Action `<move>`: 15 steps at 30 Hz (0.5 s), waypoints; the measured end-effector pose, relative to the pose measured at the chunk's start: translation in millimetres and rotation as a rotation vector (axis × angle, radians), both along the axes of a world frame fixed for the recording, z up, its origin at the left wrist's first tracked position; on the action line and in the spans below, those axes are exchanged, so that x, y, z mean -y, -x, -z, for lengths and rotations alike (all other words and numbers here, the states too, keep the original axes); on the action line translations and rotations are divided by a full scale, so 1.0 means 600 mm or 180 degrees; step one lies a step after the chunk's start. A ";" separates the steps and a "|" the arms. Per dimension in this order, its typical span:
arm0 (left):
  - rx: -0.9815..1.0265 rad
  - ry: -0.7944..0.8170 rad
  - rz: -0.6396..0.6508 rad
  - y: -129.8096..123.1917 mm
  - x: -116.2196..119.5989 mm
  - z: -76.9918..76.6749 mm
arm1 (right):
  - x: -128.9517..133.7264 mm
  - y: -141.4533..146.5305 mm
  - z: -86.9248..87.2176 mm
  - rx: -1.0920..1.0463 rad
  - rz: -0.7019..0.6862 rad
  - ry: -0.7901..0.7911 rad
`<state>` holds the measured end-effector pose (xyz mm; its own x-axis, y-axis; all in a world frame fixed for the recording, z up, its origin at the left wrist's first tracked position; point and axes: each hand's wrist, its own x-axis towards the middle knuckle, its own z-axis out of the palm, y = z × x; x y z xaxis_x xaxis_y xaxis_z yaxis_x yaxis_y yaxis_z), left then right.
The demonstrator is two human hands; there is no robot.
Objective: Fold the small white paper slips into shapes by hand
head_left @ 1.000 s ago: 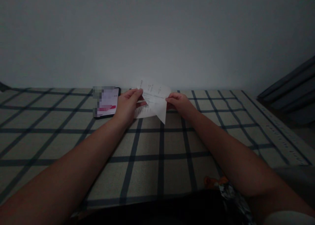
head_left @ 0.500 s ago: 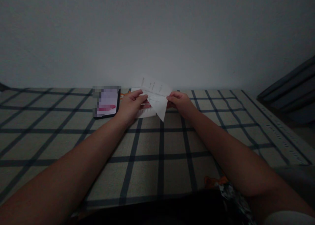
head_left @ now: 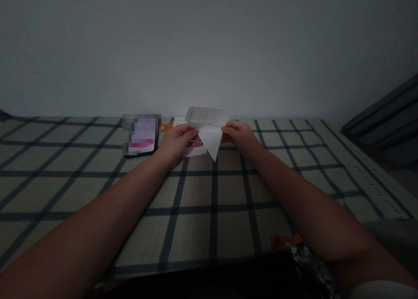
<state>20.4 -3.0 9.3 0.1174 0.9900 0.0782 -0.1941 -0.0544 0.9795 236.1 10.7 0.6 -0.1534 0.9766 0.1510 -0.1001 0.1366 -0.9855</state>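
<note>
Held up between both hands is a sheet of white paper (head_left: 210, 141), folded so that a pointed corner hangs toward me. Its upper part, with faint print on it, leans away toward the wall. My left hand (head_left: 179, 140) pinches the paper's left side between thumb and fingers. On the right side, my right hand (head_left: 237, 133) grips the edge with thumb and fingertips. Beneath the left hand, another white paper (head_left: 197, 151) lies on the cloth, partly covered by the hand and the folded sheet.
A phone (head_left: 143, 135) with a lit screen, partly blurred out, rests left of my left hand. The blue-checked tablecloth (head_left: 228, 225) reaches back to a plain wall (head_left: 209, 46). Dark folded fabric (head_left: 385, 120) is at the right. A small orange figure (head_left: 166, 127) shows beside the phone.
The paper's upper part has folded down lower and flatter. My left hand has shifted slightly right along the sheet, while my right hand stays nearly in place.
</note>
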 end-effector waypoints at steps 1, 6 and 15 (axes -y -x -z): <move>0.0002 0.0000 -0.0037 0.000 -0.002 0.003 | 0.001 0.000 -0.001 0.0003 -0.0002 0.0003; 0.0019 -0.0170 -0.0187 0.000 -0.006 0.006 | 0.005 0.002 -0.004 -0.0068 -0.0178 0.0137; -0.0039 0.0019 0.0215 0.000 0.001 -0.002 | 0.000 -0.001 0.001 0.0010 -0.0041 0.0014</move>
